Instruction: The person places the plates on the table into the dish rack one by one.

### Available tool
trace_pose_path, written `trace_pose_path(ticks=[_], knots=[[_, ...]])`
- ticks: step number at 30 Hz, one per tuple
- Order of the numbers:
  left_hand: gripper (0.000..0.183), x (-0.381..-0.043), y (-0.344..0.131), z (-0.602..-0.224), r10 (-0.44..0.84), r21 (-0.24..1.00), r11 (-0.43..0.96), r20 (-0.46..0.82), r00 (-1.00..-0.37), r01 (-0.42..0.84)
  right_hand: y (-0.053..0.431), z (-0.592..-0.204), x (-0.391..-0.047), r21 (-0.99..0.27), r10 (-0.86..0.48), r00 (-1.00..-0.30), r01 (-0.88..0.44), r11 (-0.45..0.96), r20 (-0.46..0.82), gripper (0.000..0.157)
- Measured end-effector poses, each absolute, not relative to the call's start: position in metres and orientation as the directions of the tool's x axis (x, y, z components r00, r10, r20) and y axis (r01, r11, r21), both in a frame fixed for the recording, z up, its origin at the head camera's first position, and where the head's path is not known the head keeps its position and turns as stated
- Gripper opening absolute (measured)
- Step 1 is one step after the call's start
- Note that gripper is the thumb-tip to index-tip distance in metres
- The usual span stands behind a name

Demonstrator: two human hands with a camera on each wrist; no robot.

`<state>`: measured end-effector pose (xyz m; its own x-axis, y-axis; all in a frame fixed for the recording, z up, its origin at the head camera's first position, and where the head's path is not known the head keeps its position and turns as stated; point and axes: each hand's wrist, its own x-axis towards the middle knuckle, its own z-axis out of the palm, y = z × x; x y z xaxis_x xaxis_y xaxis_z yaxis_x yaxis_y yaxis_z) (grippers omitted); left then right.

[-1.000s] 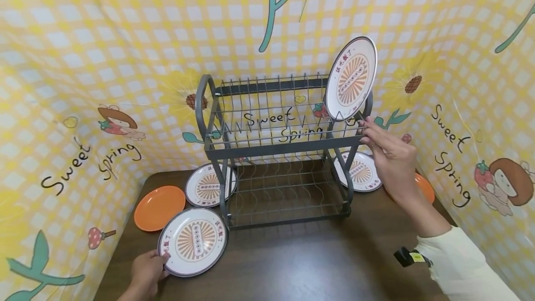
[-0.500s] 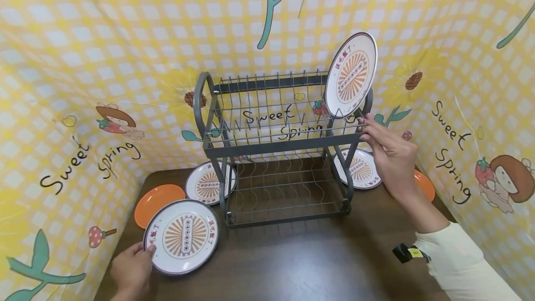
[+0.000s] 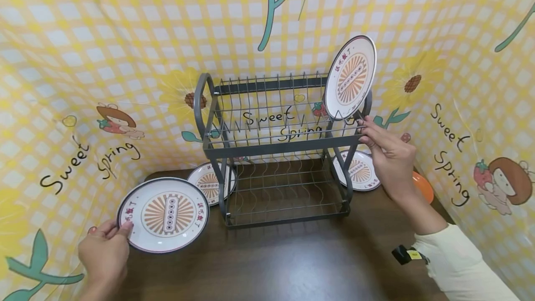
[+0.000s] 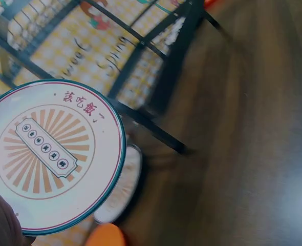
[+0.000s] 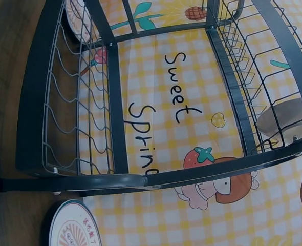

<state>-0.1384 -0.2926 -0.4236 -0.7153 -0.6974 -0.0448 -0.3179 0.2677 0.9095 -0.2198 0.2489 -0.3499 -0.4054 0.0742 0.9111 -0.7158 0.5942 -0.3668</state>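
My left hand (image 3: 106, 252) pinches the left rim of a white plate (image 3: 163, 215) printed with an orange sunburst, held face up above the table at the left. In the left wrist view the same plate (image 4: 59, 159) shows its dark rim and red lettering. My right hand (image 3: 390, 157) grips the front right corner of the grey two-tier dish rack (image 3: 284, 147); its fingertips are partly hidden at the rail. Just above those fingers, another sunburst plate (image 3: 350, 78) stands upright, leaning in the rack's upper tier at the right end.
On the table (image 3: 284, 264), one sunburst plate (image 3: 206, 185) lies left of the rack and another (image 3: 359, 171) right of it. An orange plate (image 3: 423, 187) is partly behind my right forearm. An orange edge (image 4: 107, 237) shows below the held plate. Patterned cloth surrounds the table.
My left hand has lifted its plate off the table area and carried it left and up, so it now covers the left orange plate. My right hand stays at the rack.
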Motion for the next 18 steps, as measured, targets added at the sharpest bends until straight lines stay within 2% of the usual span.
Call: trace_pose_path(ticks=[6, 13, 18], knots=[[0.041, -0.14, -0.288, -0.39, -0.703, 0.93, 0.223, -0.055, -0.709, -0.293, 0.247, -0.351, -0.22, -0.37, 0.069, -0.408, -0.728, 0.578, 0.91, 0.022], [0.039, -0.142, -0.28, -0.366, -0.696, 0.988, 0.089, -0.028, -0.718, -0.125, 0.248, -0.351, -0.22, -0.371, 0.064, -0.415, -0.721, 0.585, 0.908, 0.022], [0.033, -0.145, -0.274, -0.353, -0.686, 0.982, 0.164, 0.045, -0.726, -0.095, 0.249, -0.352, -0.22, -0.366, 0.061, -0.413, -0.716, 0.594, 0.908, 0.022]])
